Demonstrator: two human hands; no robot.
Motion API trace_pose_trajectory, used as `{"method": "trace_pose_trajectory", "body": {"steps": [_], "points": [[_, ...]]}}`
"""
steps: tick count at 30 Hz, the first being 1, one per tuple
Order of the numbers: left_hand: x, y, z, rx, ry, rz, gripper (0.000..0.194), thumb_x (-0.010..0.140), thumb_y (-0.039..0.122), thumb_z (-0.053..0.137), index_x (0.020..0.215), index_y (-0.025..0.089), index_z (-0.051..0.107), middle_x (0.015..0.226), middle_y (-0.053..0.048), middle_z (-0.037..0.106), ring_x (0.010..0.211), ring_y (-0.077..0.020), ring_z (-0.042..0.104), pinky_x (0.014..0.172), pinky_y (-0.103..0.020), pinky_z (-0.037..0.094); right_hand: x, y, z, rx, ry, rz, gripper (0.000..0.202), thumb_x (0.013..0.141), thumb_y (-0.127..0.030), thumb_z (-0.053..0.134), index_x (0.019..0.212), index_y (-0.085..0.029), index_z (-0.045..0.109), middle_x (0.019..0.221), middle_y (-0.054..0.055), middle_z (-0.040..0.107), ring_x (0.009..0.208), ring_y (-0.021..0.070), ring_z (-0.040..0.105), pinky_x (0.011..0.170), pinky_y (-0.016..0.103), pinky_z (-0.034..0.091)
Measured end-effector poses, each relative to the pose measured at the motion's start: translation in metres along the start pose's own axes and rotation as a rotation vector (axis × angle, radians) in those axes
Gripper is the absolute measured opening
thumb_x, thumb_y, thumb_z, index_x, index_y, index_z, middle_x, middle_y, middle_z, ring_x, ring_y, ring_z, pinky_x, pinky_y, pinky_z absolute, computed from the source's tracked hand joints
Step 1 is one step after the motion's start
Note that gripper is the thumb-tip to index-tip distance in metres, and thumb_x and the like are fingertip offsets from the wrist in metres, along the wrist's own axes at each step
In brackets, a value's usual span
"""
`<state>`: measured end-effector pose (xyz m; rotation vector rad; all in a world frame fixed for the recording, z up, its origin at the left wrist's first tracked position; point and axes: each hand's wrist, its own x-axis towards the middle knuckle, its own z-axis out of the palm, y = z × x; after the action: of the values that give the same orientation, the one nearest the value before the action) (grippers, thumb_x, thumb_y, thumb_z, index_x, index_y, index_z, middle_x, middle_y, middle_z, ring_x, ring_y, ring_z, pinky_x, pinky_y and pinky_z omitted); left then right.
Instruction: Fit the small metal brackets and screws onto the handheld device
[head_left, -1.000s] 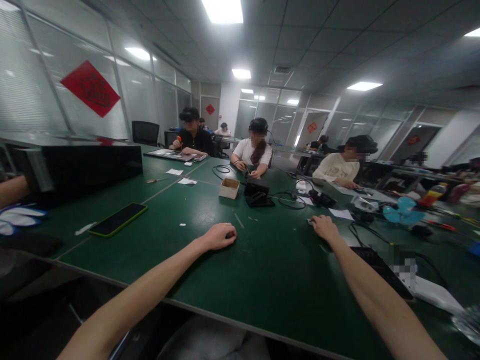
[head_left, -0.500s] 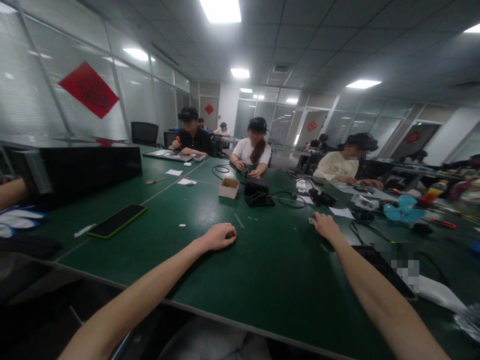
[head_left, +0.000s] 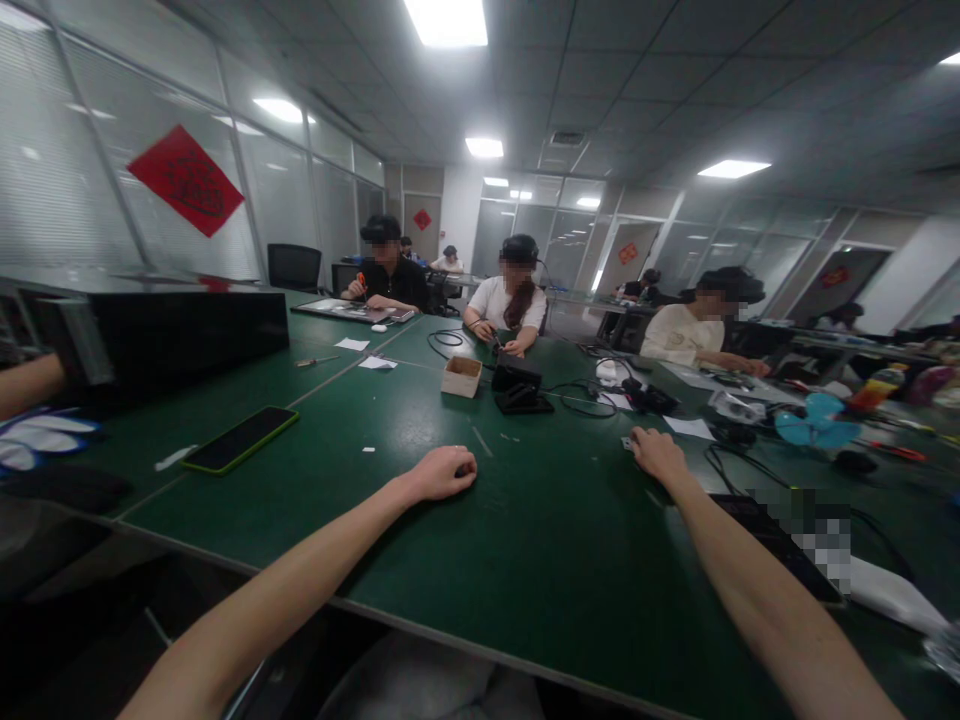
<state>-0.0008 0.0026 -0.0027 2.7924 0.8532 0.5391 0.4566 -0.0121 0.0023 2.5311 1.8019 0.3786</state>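
Note:
My left hand [head_left: 444,473] rests on the green table [head_left: 525,560] with its fingers curled inward. A dark spot shows inside the curl, and whether it is an object or shadow I cannot make out. To the right, my right hand [head_left: 658,455] lies low over the table, its fingers closed at the edge of a small silvery flat piece [head_left: 627,443]. That piece sticks out on the left side of the fingertips, and most of it is too small to make out. Beyond and between the hands stand a small open cardboard box [head_left: 460,378] and a black device on a stand [head_left: 517,380].
A phone with a green edge [head_left: 241,440] lies on the left, near white-and-blue gloves [head_left: 45,440] and a large black case [head_left: 187,335]. Cables, a blue fan [head_left: 817,425] and a dark tablet [head_left: 780,545] crowd the right. Several people sit around the tables.
The whole view has shifted slightly, so everything sits a little further right. Both hands keep about the same pose and place on the table.

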Motion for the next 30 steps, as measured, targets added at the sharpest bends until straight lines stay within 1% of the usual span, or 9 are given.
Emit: {"method": "trace_pose_trajectory", "body": {"steps": [6, 11, 15, 18, 23, 26, 30], "points": [[-0.0007, 0.0047, -0.0049, 0.002, -0.015, -0.007, 0.014, 0.084, 0.027, 0.052, 0.086, 0.018, 0.062, 0.084, -0.002, 0.061, 0.071, -0.0136, 0.056, 0.066, -0.024, 0.042, 0.0014, -0.0012, 0.0006, -0.006, -0.022, -0.024, 0.034, 0.094, -0.027, 0.031, 0.112, -0.021, 0.06, 0.117, 0.013, 0.056, 0.105, 0.0297, 0.051, 0.078, 0.041, 0.045], [-0.0011, 0.0092, -0.009, 0.012, -0.024, -0.016, 0.013, 0.084, 0.026, 0.052, 0.086, 0.018, 0.062, 0.084, -0.003, 0.061, 0.071, -0.0137, 0.056, 0.065, -0.023, 0.041, 0.003, 0.0, 0.0029, 0.005, 0.003, -0.002, 0.036, 0.094, -0.025, 0.033, 0.123, -0.019, 0.054, 0.119, 0.015, 0.055, 0.106, 0.0286, 0.052, 0.079, 0.039, 0.045], [-0.0012, 0.0099, -0.0089, 0.005, -0.032, -0.014, 0.014, 0.084, 0.027, 0.052, 0.087, 0.018, 0.063, 0.085, -0.003, 0.061, 0.072, -0.0137, 0.056, 0.065, -0.023, 0.042, 0.0021, 0.0002, 0.0007, 0.008, -0.012, -0.01, 0.035, 0.095, -0.027, 0.031, 0.114, -0.019, 0.059, 0.113, 0.014, 0.058, 0.1, 0.0264, 0.055, 0.076, 0.036, 0.045], [-0.001, 0.0101, -0.0085, 0.01, -0.032, -0.01, 0.013, 0.084, 0.026, 0.052, 0.087, 0.018, 0.062, 0.084, -0.003, 0.061, 0.072, -0.0139, 0.056, 0.065, -0.023, 0.042, 0.0014, -0.0008, -0.0005, -0.003, -0.041, -0.036, 0.037, 0.095, -0.029, 0.032, 0.113, -0.02, 0.062, 0.114, 0.014, 0.057, 0.102, 0.0274, 0.054, 0.078, 0.036, 0.045], [-0.001, 0.0095, -0.007, 0.008, -0.031, 0.008, 0.012, 0.084, 0.025, 0.052, 0.087, 0.019, 0.062, 0.085, -0.002, 0.06, 0.072, -0.0137, 0.057, 0.065, -0.023, 0.041, 0.0018, -0.0018, 0.0015, -0.018, -0.079, -0.045, 0.04, 0.092, -0.02, 0.034, 0.121, -0.023, 0.06, 0.121, 0.014, 0.056, 0.108, 0.0299, 0.049, 0.079, 0.039, 0.045], [-0.001, 0.0079, -0.0046, 0.017, -0.028, 0.018, 0.012, 0.084, 0.025, 0.052, 0.088, 0.019, 0.062, 0.084, -0.002, 0.061, 0.073, -0.014, 0.057, 0.065, -0.023, 0.041, 0.0028, -0.0031, 0.0037, -0.049, -0.051, -0.026, 0.037, 0.092, -0.023, 0.035, 0.118, -0.023, 0.062, 0.118, 0.013, 0.057, 0.106, 0.0309, 0.05, 0.079, 0.041, 0.045], [-0.001, 0.0072, -0.0034, 0.029, -0.034, 0.016, 0.012, 0.084, 0.025, 0.052, 0.088, 0.019, 0.062, 0.084, -0.003, 0.061, 0.073, -0.0145, 0.057, 0.066, -0.023, 0.041, 0.0038, -0.009, 0.004, -0.06, 0.043, -0.015, 0.035, 0.092, -0.032, 0.038, 0.109, -0.019, 0.066, 0.117, 0.014, 0.058, 0.107, 0.0303, 0.049, 0.082, 0.043, 0.043]]}}
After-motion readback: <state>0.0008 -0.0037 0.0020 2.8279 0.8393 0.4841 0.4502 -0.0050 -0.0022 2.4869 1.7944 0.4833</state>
